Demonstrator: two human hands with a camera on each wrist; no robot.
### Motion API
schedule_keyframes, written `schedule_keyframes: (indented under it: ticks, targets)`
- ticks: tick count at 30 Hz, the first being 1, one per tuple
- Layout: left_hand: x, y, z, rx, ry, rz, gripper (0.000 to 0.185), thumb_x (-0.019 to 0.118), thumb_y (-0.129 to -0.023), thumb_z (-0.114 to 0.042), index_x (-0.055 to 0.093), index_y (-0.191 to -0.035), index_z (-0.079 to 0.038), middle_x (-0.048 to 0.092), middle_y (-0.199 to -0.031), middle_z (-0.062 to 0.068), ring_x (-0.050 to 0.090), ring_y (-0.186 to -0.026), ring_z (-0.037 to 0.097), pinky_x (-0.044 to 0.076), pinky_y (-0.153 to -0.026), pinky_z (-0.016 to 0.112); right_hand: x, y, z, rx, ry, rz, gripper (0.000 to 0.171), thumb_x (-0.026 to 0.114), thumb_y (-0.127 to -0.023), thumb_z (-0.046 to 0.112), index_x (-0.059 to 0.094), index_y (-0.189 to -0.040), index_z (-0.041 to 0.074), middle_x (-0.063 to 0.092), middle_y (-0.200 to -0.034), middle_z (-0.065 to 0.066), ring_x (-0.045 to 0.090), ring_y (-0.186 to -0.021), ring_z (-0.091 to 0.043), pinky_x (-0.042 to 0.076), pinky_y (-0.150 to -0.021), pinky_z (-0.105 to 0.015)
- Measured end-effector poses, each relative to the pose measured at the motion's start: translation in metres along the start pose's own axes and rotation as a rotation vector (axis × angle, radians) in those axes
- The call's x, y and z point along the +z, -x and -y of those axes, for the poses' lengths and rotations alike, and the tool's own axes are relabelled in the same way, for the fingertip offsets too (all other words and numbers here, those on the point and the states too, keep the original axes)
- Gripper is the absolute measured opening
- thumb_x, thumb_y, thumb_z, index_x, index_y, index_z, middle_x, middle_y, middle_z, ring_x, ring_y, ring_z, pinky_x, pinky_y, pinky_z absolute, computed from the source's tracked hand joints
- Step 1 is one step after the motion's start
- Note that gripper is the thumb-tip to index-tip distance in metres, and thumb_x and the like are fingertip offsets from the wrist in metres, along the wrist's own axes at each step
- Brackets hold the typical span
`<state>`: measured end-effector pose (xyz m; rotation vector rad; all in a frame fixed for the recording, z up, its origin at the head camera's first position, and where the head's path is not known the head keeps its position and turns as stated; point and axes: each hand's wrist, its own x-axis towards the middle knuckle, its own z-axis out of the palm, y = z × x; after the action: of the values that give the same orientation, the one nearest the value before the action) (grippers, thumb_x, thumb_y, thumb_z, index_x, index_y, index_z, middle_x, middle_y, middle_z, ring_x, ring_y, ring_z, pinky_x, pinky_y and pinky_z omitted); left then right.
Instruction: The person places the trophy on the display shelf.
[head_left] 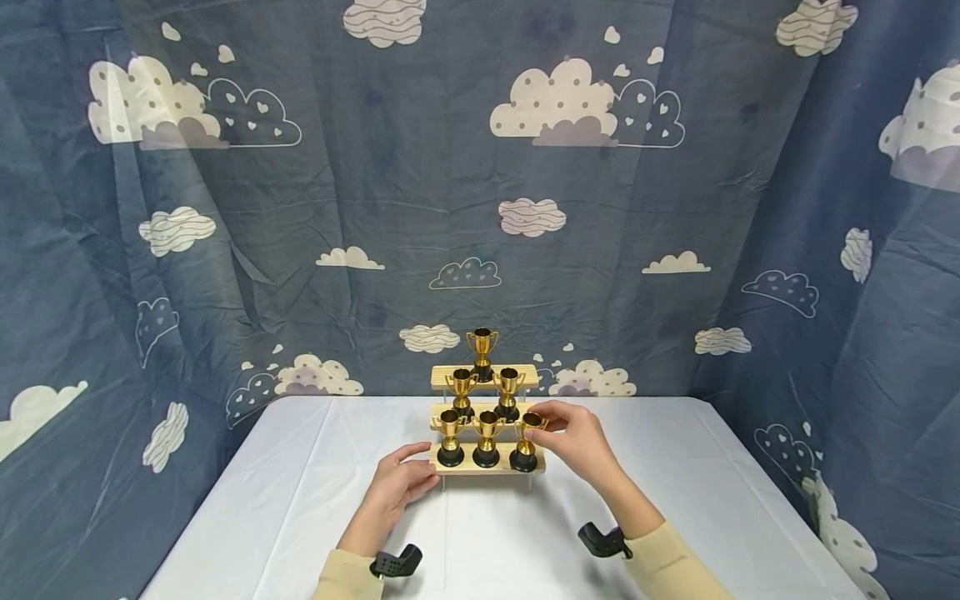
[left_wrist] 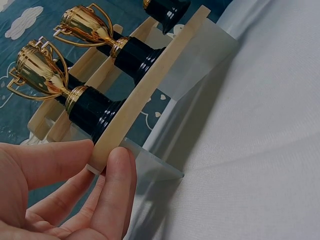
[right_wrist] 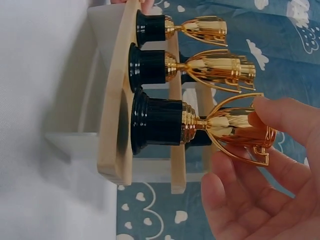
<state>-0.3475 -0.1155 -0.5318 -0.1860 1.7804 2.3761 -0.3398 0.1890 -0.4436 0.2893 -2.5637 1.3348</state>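
Observation:
A three-tier wooden display stand (head_left: 483,471) carries small gold trophy cups on black bases. On its front tier are a left trophy (head_left: 450,457), a middle trophy (head_left: 486,457) and a right trophy (head_left: 523,460). My right hand (head_left: 583,440) pinches the gold cup of the right trophy between thumb and fingers; its base (right_wrist: 157,122) stands upright against the board. With thumb and fingers, my left hand (head_left: 397,487) grips the left end of the front board (left_wrist: 145,95), beside the left trophy.
Two trophies stand on the middle tier, one of them a right-hand cup (head_left: 507,385); a single trophy (head_left: 482,346) tops the stand. Clear side supports (left_wrist: 200,60) hold the boards above a white-covered table (head_left: 300,500). A dark blue cloud-print curtain (head_left: 420,175) hangs behind.

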Motion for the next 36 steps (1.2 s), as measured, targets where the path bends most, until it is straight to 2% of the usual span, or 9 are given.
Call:
schedule_keyframes:
  ticks: [7,14,19,27,36]
  targets:
    - [0.0,0.001,0.0,-0.013,-0.01,-0.001,0.056,0.067,-0.086,0.01,0.052,-0.14,0.005,0.063,-0.112,0.025,0.071,-0.087,0.023,0.062,-0.084,0.035,0.004,-0.002,-0.001,0.023,0.014,-0.015,0.036,0.088,-0.078,0.021,0.076,-0.111,0.017,0.073,-0.095,0.005,0.069,-0.085,-0.015,0.06,-0.071,-0.033]
    - [0.0,0.005,-0.003,-0.001,0.002,0.026,0.058,0.064,-0.088,0.011,0.047,-0.143,0.007,0.055,-0.122,0.03,0.07,-0.083,0.02,0.061,-0.087,0.037,0.007,-0.006,-0.001,0.025,0.024,-0.024,0.036,0.088,-0.078,0.023,0.076,-0.111,0.018,0.073,-0.096,0.005,0.068,-0.085,-0.016,0.06,-0.072,-0.033]
    - [0.0,0.004,-0.003,0.0,-0.007,0.008,0.057,0.064,-0.087,0.012,0.049,-0.141,0.007,0.059,-0.114,0.027,0.07,-0.084,0.022,0.061,-0.085,0.035,0.01,-0.007,-0.003,0.034,0.017,-0.029,0.034,0.088,-0.079,0.023,0.076,-0.11,0.019,0.072,-0.097,0.003,0.068,-0.085,-0.017,0.06,-0.071,-0.033]
    - [0.0,0.003,-0.001,-0.006,0.0,-0.003,0.056,0.065,-0.086,0.012,0.051,-0.14,0.006,0.062,-0.11,0.026,0.071,-0.085,0.023,0.062,-0.084,0.035,0.015,-0.007,-0.005,0.041,0.024,-0.033,0.034,0.088,-0.078,0.019,0.076,-0.109,0.019,0.072,-0.096,0.003,0.069,-0.083,-0.019,0.059,-0.068,-0.031]
    - [0.0,0.005,-0.002,0.013,0.002,0.017,0.056,0.064,-0.087,0.012,0.05,-0.141,0.007,0.059,-0.118,0.029,0.071,-0.084,0.022,0.062,-0.085,0.035,0.016,-0.005,-0.005,0.029,0.044,-0.052,0.035,0.088,-0.077,0.019,0.076,-0.11,0.016,0.072,-0.1,0.002,0.068,-0.083,-0.016,0.059,-0.066,-0.03]
